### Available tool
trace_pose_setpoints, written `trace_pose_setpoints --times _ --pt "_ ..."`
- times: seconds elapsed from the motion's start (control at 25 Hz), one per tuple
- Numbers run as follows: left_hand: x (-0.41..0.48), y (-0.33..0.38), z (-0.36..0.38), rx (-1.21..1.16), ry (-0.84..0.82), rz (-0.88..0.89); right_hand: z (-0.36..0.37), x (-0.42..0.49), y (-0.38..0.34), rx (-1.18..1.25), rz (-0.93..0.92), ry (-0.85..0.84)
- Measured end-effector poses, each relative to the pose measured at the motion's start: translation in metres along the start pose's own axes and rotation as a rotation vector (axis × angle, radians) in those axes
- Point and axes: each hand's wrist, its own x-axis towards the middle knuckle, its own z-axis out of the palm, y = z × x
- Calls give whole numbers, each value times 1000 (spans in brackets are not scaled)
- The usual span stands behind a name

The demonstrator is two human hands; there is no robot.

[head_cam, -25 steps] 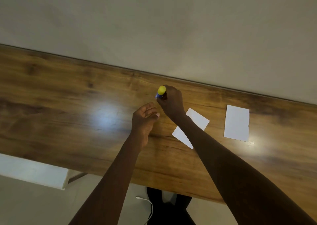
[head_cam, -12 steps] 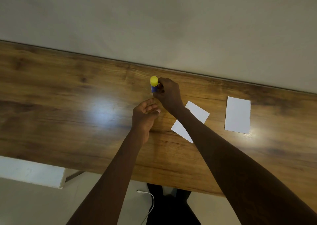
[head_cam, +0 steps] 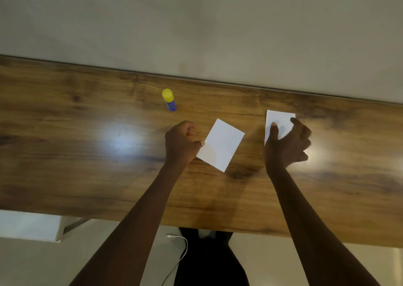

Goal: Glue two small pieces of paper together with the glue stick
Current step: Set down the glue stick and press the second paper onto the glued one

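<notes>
A glue stick (head_cam: 169,99) with a yellow cap and blue body stands upright on the wooden table (head_cam: 87,154), with no hand on it. A white paper (head_cam: 221,145) lies tilted at the table's middle. My left hand (head_cam: 181,141) is loosely curled beside it, and its thumb tip touches the paper's left edge. A second white paper (head_cam: 280,120) lies flat further right. My right hand (head_cam: 286,146) is spread over this paper's lower part. The thumb rests on the sheet and the fingers reach its right edge. The paper's lower half is hidden.
A plain pale wall (head_cam: 196,24) rises right behind the table's far edge. Below the near edge are a white cable (head_cam: 181,255), a white block (head_cam: 28,226) at the left, and dark clothing (head_cam: 209,264).
My right hand has let go of the glue stick, which now stands alone, and has moved right onto the second paper. My left hand has shifted to the middle paper's edge.
</notes>
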Motion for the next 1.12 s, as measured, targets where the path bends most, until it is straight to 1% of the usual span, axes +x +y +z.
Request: trace_pose_setpoints --times 0.08,0.12,0.32,0.52,0.68,0.8,0.96,1.12 --pt "1 1 9 82 14 13 -7 8 17 -67 143 16" --pt "1 2 13 119 19 21 -8 10 22 -83 170 9" --pt "0 5 33 254 41 81 -6 18 23 -90 138 -12" --pt "2 4 42 294 62 88 -6 27 19 -41 185 -55" --pt "4 2 45 319 72 89 -6 33 17 -59 226 -107" --pt "2 -2 48 335 78 79 -10 37 17 -73 204 -179" --pt "-3 -2 54 353 95 62 -18 35 20 63 116 -245" --pt "-8 3 62 364 131 27 -23 31 17 211 94 -289"
